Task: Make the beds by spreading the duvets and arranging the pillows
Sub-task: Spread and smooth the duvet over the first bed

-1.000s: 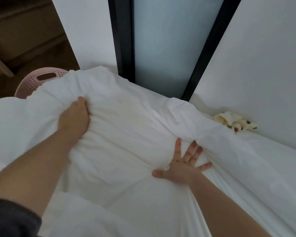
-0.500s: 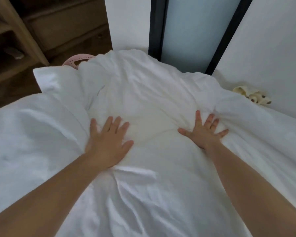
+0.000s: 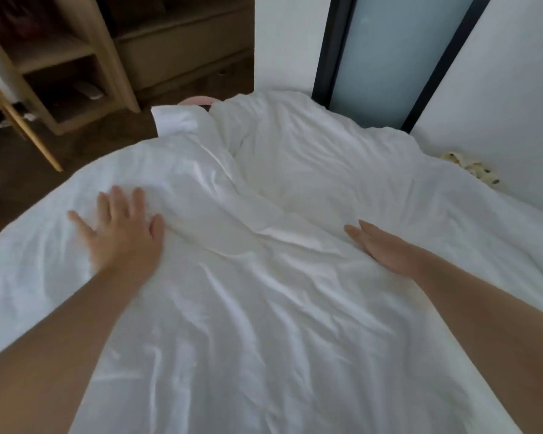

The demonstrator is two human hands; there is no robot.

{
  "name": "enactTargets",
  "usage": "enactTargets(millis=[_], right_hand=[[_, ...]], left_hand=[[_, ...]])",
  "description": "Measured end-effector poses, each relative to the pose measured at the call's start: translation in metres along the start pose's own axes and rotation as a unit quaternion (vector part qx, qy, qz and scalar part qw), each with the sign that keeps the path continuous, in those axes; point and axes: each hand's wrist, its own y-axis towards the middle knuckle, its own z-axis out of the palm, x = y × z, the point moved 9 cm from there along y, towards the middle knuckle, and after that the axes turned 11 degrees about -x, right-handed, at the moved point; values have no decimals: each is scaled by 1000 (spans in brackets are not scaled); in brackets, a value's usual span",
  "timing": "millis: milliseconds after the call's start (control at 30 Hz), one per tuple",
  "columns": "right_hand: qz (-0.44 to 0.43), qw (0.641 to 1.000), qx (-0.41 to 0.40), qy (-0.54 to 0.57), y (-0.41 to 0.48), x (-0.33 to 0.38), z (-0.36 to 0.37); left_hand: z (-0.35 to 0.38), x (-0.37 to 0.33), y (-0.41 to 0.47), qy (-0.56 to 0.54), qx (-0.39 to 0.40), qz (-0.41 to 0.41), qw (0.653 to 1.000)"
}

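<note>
Since half a second ago both hands have slid outward over the rumpled white duvet (image 3: 264, 308) covering the bed, the left hand (image 3: 123, 233) pressing flat with fingers spread, the right hand (image 3: 386, 249) with fingers straight and together, a wooden shelf unit (image 3: 60, 57) and a frosted panel (image 3: 389, 57) beyond.

Creased white cloth duvet (image 3: 279, 277), faint sheen; matt wooden shelving (image 3: 76, 57); frosted glass panel (image 3: 395, 57).
</note>
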Motion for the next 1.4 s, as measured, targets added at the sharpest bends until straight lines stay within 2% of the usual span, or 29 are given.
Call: enactTargets(millis=[67, 167, 267, 367, 500, 533, 567, 633, 700, 767, 833, 967, 1067, 1100, 1200, 1267, 1400], right_hand=[[-16, 999, -6, -45, -12, 18, 10], [-29, 987, -28, -157, -32, 45, 34], [-72, 977, -79, -182, -69, 76, 57], [-93, 967, -138, -195, -99, 96, 74], [-109, 956, -151, -224, -122, 98, 84], [-110, 957, -143, -229, -125, 96, 83], [-111, 957, -134, -234, -128, 95, 83], [-115, 953, -129, -248, -139, 96, 82], [-122, 948, -123, -267, -156, 100, 86], [-128, 949, -106, -270, -173, 108, 93], [-129, 953, -81, -263, -191, 116, 98], [-144, 955, -29, -258, -230, 135, 97], [-155, 965, -27, -209, -252, 157, 89], [-158, 968, -28, -194, -258, 163, 90], [-161, 970, 0, -180, -271, 171, 106], [-162, 970, 22, -181, -277, 168, 125], [-175, 963, 16, -204, -289, 155, 149]], left_hand=[[8, 61, -26, 15, 49, -93, 994], [18, 115, -68, 10, 105, -166, 980], [24, 143, -93, -12, 119, -222, 968], [32, 164, -111, -57, 136, -314, 938], [29, 218, -141, -186, 81, -519, 830], [33, 232, -147, -239, 74, -557, 792], [39, 240, -155, -321, 82, -593, 734], [48, 237, -158, -494, 126, -605, 611], [56, 242, -155, -548, 137, -588, 579], [37, 243, -148, -564, 97, -581, 580], [-12, 242, -135, -582, 25, -550, 599], [-96, 278, -109, -567, -116, -464, 670], [-106, 336, -113, -497, -187, -440, 724], [-106, 349, -126, -467, -186, -452, 737], [-118, 346, -178, -363, -98, -492, 786], [-108, 337, -199, -318, -47, -487, 813], [-83, 330, -210, -315, -15, -482, 818]])
